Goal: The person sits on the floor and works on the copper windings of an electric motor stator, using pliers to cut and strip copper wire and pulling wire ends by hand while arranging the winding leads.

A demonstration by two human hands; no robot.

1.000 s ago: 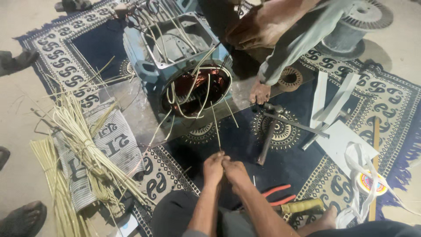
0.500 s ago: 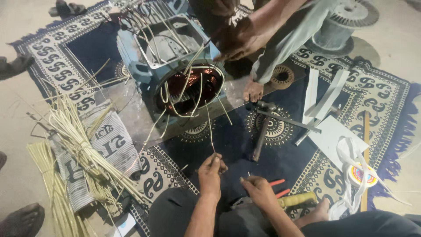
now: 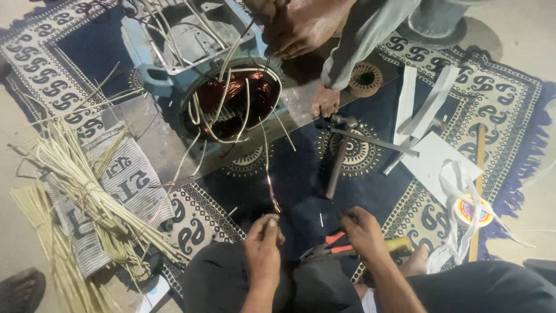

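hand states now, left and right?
Left hand: closed, pinching the copper wire that runs from the motor stator.
Right hand: fingers curled, resting by the orange-handled pliers; grip cannot be told.

blue motor housing, copper windings, navy paisley rug

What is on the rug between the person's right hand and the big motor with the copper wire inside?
In the head view, a hammer lies on the dark blue rug between the right hand and the motor, with a long metal rod crossing near its head.
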